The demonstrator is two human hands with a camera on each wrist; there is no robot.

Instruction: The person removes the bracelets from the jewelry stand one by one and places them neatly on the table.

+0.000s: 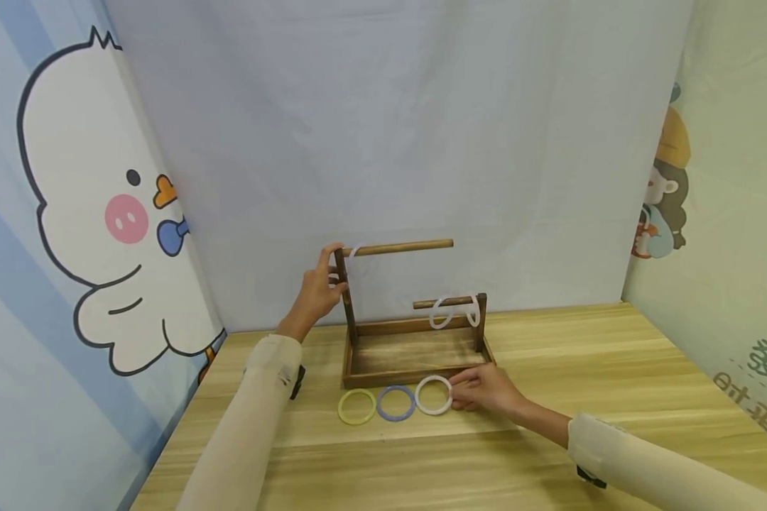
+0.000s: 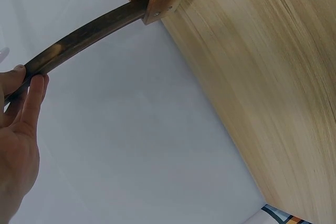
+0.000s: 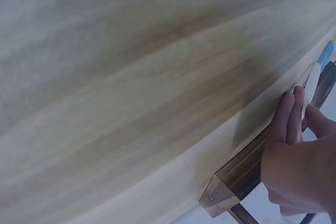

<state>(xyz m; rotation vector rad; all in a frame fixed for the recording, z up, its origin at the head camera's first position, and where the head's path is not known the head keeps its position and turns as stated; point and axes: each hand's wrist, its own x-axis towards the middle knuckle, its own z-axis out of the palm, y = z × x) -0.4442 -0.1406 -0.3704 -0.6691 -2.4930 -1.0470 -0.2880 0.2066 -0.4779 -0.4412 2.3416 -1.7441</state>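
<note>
A brown wooden bangle stand [image 1: 393, 371] has a shallow tray base, a tall left post with a long upper bar [image 1: 409, 247], and a short right post with a lower bar. Near its top, the tall post [image 2: 100, 30] is held between the thumb and fingers of my left hand [image 1: 319, 292]. On the table before the stand lies a white bangle [image 1: 418, 404], its right edge pinched by my right hand [image 1: 486, 392]. A blue bangle [image 1: 396, 419] and a yellow bangle [image 1: 356, 421] lie in a row to its left.
One pale bangle [image 1: 354, 251] hangs at the post end of the upper bar. Two more pale bangles [image 1: 441, 325] hang on the lower bar [image 1: 424, 304]. Behind the wooden table [image 1: 550, 355] is a pale cloth backdrop [image 1: 390, 142], with printed cloth on both sides.
</note>
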